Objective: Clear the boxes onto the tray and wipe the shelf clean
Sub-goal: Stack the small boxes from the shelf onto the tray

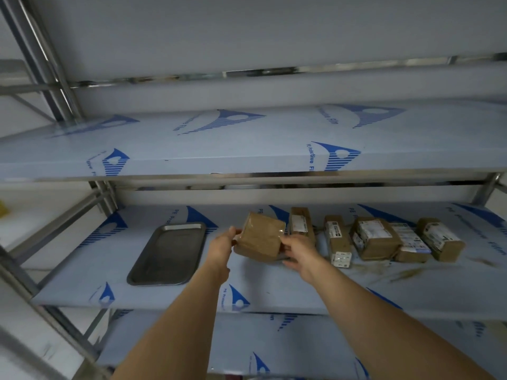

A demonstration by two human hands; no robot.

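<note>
Both hands, the left hand [223, 244] and right hand [297, 249], grip a brown box [260, 238] by its ends just above the shelf [247, 283], so I'd carry it level leftward and lower it flat onto the empty tray [168, 253].

**Both hands up, gripping from either side**

Both arms bare, reaching forward and up, forearms converging toward the middle. Left hand [222, 246] turned thumb-up, fingers curled round the left edge of a brown box [260, 238]. Right hand [297, 249] grips the box's right edge, back of hand toward camera, fingers curled underneath. Wrists roughly level, box tilted between them.
</note>
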